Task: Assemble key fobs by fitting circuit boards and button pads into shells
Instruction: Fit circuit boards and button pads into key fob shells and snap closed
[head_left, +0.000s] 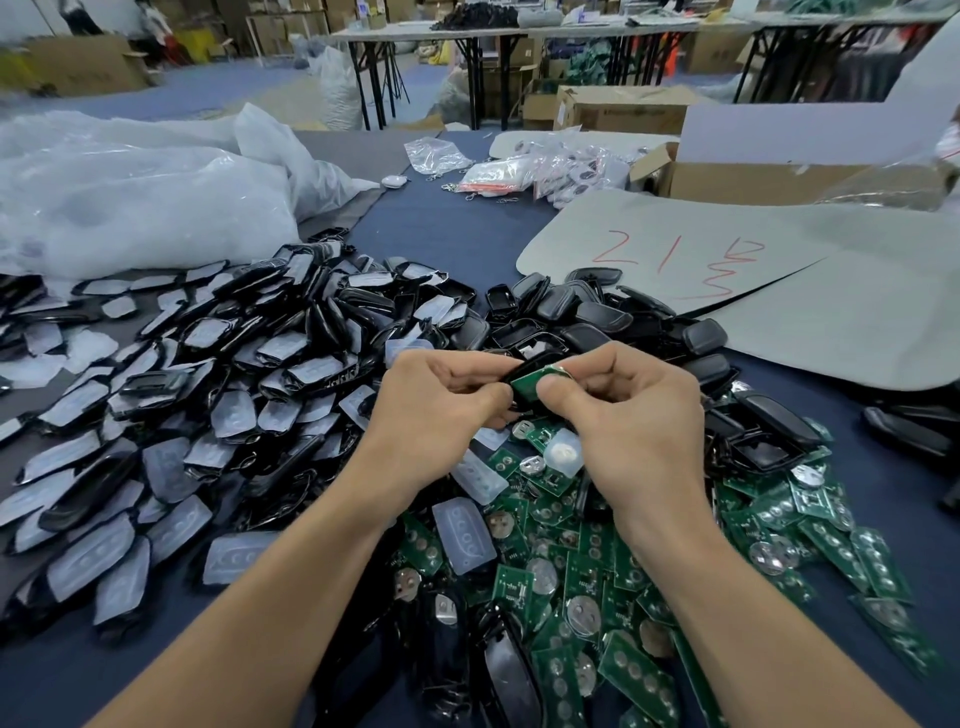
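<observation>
Both hands meet over the middle of the worktop (441, 228). My left hand (436, 400) has a closed grip on a black shell (524, 364), fingers curled round it. My right hand (628, 410) pinches a green board (527, 383) against the shell's open side, thumb on top. Loose boards (597, 571) lie heaped by the near edge, padded shells (208, 389) toward the left edge. A grey sheet (779, 291) toward the far right corner bears red handwriting: "21", then strokes I cannot read.
</observation>
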